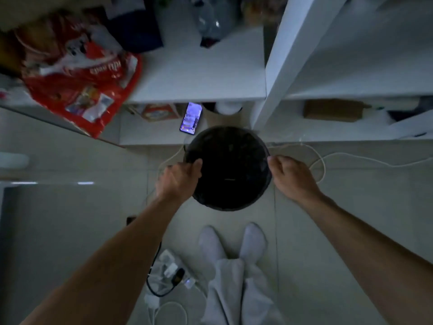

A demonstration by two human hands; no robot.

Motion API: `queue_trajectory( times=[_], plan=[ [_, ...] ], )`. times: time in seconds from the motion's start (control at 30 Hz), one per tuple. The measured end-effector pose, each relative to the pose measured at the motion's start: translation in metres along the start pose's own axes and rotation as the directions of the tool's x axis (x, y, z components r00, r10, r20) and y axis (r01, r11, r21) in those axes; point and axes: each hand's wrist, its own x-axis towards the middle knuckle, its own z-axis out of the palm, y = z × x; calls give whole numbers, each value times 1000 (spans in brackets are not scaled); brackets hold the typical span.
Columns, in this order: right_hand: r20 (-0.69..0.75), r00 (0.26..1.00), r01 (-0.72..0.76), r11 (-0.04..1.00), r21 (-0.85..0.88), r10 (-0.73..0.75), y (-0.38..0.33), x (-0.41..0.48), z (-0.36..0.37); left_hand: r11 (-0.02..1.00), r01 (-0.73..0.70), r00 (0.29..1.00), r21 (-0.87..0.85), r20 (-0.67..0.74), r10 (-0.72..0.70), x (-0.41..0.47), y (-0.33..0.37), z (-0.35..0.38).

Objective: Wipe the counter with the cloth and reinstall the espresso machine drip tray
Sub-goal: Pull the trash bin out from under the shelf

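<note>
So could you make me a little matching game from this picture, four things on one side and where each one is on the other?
Things:
1. round black bin
2. phone with lit screen
3. red snack bag
4. power strip with plugs

Places:
A. on the floor beside the person's feet
B. on the upper shelf, hanging over its edge
C. held at the rim by the left hand and right hand
D. on the lower shelf, just behind the bin

Pairs: 1-C, 2-D, 3-B, 4-A
</note>
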Motion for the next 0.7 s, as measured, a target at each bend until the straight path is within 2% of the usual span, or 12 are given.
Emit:
queue_trajectory(
  times=[0.13, 0.23, 0.33, 0.5, 0.7],
  plan=[
    [45, 998, -31, 997, -70, 34, 30, 26, 47, 991, -37, 997, 131, -60, 45, 34, -27, 44],
    [4, 997, -76, 986, -148, 77, 49, 44, 75, 998, 42, 993, 39, -113, -38, 60, -45, 72],
    [-17, 985, -170, 965, -200, 170, 68, 56, 96, 990, 139, 987, -13, -73, -140, 84, -61, 94],
    [115, 935, -310, 932, -191, 334, 83, 66, 124, 971, 240, 970, 9, 30, -240, 100, -71, 114],
    [96, 926, -353, 927, -126, 365, 80, 65, 121, 953, 292, 956, -76, 68, -287, 114, -90, 109]
  ],
)
